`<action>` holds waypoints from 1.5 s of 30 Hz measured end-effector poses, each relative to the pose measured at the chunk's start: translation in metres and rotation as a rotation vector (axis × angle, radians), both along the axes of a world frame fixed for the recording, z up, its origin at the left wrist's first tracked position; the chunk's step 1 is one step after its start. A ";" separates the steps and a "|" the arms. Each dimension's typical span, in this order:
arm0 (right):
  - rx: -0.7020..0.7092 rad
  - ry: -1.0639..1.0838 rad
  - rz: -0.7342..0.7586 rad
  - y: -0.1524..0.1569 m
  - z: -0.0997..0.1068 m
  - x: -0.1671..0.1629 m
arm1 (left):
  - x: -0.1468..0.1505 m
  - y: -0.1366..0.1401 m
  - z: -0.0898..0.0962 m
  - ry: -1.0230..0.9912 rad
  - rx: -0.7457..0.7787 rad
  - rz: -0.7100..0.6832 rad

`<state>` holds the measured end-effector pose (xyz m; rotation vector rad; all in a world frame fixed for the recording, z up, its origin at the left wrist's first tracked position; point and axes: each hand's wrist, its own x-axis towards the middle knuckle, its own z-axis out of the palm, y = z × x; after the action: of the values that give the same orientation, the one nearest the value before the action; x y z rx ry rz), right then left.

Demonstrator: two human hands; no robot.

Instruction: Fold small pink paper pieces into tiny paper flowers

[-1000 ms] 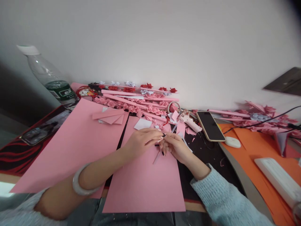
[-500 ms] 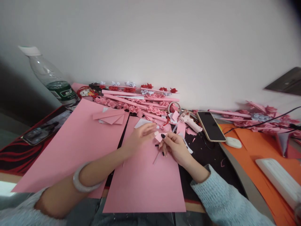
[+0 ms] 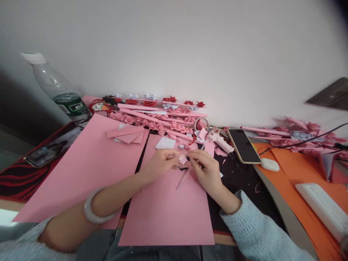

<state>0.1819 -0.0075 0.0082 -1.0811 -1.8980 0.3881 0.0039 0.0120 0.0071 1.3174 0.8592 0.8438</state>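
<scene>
A small piece of pink paper (image 3: 183,159) is pinched between both hands over a large pink sheet (image 3: 168,210). My left hand (image 3: 160,165) is closed on its left side, thumb in front. From the right, my right hand (image 3: 205,167) grips the other side with thumb and fingers. Just below the fingers, a thin pointed tool (image 3: 180,180) with a dark part lies partly hidden, so its kind is unclear. A white paper square (image 3: 165,143) lies behind my left hand.
Paper flowers and rolled pink tubes (image 3: 152,115) line the wall. A glue gun (image 3: 219,140), a phone (image 3: 244,146) and a white case (image 3: 270,164) lie to the right. Folded pink papers (image 3: 130,135) rest on another pink sheet (image 3: 92,166), near a water bottle (image 3: 62,88).
My left hand has come down and its fingers have closed on the small pink paper. My right fingers have shifted their hold on it. More of the white square shows.
</scene>
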 end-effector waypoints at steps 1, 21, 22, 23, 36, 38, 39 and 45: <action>0.029 -0.021 0.023 0.000 0.000 0.001 | 0.000 0.000 0.000 -0.013 -0.027 -0.002; 0.102 -0.232 0.120 0.000 -0.001 0.004 | -0.003 0.004 -0.003 -0.162 -0.203 0.046; 0.104 -0.239 0.122 0.000 -0.001 0.004 | -0.003 0.004 -0.003 -0.164 -0.207 0.044; 0.106 -0.244 0.125 0.000 -0.002 0.004 | -0.003 0.004 -0.002 -0.166 -0.211 0.041; 0.105 -0.238 0.127 0.001 -0.003 0.005 | -0.003 0.004 0.001 -0.191 -0.227 0.010; 0.092 -0.216 0.126 0.002 -0.004 0.005 | -0.002 0.004 0.001 -0.183 -0.220 0.008; 0.086 -0.208 0.126 0.002 -0.004 0.006 | -0.002 0.004 0.000 -0.177 -0.214 0.008; 0.050 -0.155 0.141 0.002 -0.003 0.004 | -0.002 0.005 -0.003 -0.144 -0.127 -0.009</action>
<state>0.1863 -0.0057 0.0048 -0.9707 -2.1174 0.3420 0.0017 0.0169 0.0046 1.1350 0.7798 0.8531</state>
